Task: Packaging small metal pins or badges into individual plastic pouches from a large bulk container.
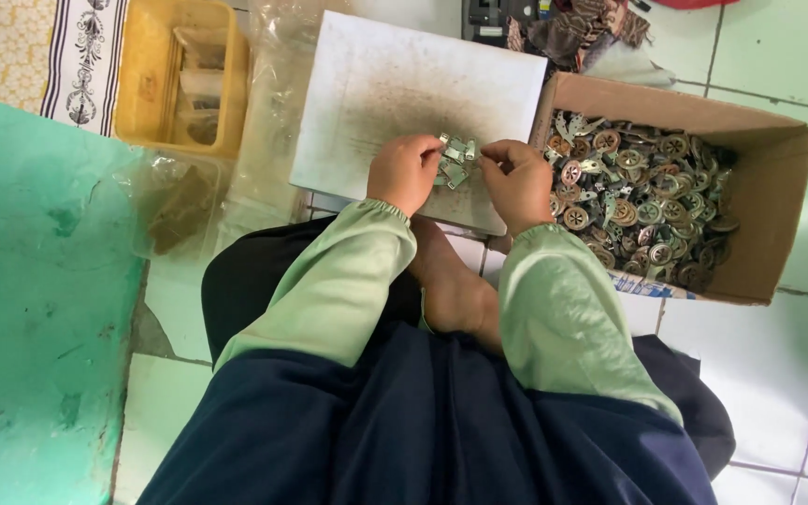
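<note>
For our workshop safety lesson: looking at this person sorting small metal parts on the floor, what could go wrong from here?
1. Both hands, left hand and right hand, are bare on a cluster of small metal pieces; edges might nick fingers.
2. Pieces could slip off the white board onto the tiled floor.
3. The cardboard box of round metal parts looks heaped; parts may spill.

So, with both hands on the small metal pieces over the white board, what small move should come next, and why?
Probably lower the small metal pieces onto the white board and spread them. Left hand and right hand pinch one tangled cluster between them just above it, so single pieces are hard to separate. The cardboard box of round parts lies beside the right hand.
</note>
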